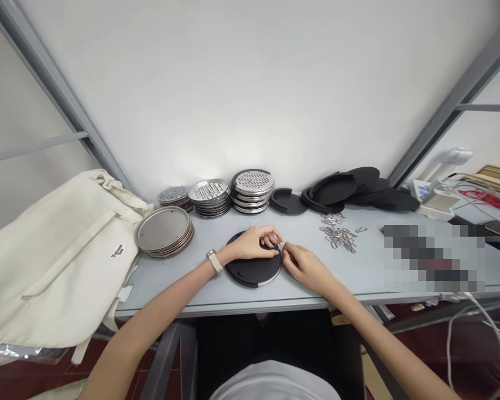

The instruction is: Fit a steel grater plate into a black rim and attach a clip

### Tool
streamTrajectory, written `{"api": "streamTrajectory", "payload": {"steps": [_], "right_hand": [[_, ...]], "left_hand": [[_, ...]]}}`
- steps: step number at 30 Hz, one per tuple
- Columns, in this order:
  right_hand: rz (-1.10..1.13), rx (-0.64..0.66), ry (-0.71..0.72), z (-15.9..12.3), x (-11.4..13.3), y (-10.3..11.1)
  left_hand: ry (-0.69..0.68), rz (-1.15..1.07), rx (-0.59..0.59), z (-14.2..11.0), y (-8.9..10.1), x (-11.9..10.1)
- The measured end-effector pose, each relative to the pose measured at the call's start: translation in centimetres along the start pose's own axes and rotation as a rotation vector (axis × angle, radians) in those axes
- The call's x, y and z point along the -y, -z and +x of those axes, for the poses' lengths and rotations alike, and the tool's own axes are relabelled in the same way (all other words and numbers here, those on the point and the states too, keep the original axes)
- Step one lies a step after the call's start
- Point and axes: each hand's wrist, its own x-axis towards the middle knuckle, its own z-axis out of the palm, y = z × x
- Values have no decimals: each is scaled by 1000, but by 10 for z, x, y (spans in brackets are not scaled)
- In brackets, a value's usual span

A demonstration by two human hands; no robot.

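A round black disc (250,272) with a silvery rim showing at its lower right lies flat on the table in front of me. My left hand (256,243), with a watch on its wrist, reaches over the disc, fingers pinched at its upper right edge. Close beside it, my right hand (303,268) pinches at the same edge from the right. A small shiny bit shows between the fingertips, too covered to name. To the right is a loose pile of small metal carabiner clips (339,238), one lying slightly apart.
Along the wall stand stacks of perforated metal grater discs (253,182) and several black round holders (333,190). Plain metal discs (162,229) are piled at left, beside a cream backpack (66,255). Metal frame posts flank the grey table (200,289); cables (479,311) hang at right.
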Motion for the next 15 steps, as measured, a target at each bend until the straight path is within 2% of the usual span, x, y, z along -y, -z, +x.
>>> {"api": "streamTrajectory", "payload": {"steps": [15], "right_hand": [[-72, 4, 24, 0, -3, -3]], "left_hand": [[16, 1, 17, 0, 0, -2]]}}
